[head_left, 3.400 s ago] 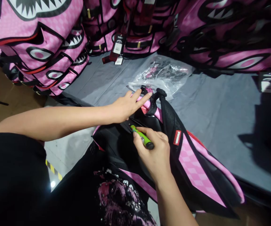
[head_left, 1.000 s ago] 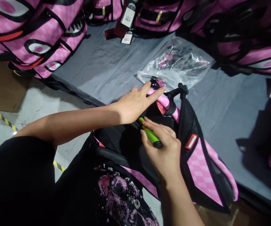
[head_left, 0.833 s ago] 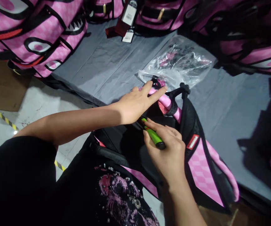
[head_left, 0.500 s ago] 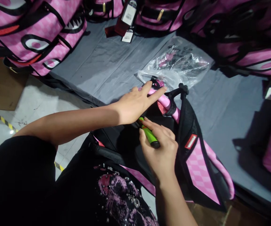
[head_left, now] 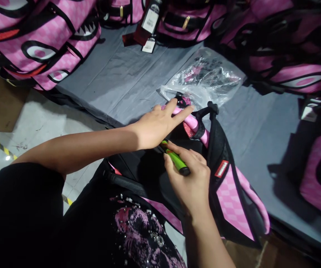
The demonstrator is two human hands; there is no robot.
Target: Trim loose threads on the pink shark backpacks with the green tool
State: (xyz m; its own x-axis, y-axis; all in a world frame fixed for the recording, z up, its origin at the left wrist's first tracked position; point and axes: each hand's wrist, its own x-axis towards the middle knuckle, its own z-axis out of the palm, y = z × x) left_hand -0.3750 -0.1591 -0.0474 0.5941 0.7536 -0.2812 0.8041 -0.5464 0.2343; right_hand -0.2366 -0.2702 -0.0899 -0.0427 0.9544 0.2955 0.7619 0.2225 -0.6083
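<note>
A black and pink checkered backpack [head_left: 232,198] with a red label lies partly on the table's near edge, partly against my lap. My left hand [head_left: 153,128] rests on its upper part, fingers stretched and spread beside a pink padded piece [head_left: 190,121]. Just below, my right hand [head_left: 192,178] grips a bright green tool [head_left: 176,160] with a black butt end. The tool points toward the underside of my left hand, and its tip is hidden there, so I cannot tell its exact kind.
A clear plastic bag [head_left: 205,80] lies beyond my hands on the grey-covered table [head_left: 115,74]. Pink shark-face backpacks [head_left: 45,41] stand at the back left, with more along the back and right. Hang tags [head_left: 150,22] dangle at the back. A cardboard box [head_left: 1,100] sits at left.
The view has shifted slightly, so the table and bags sit a little more to the left. Both hands keep nearly the same pose on the backpack, with the green tool still held.
</note>
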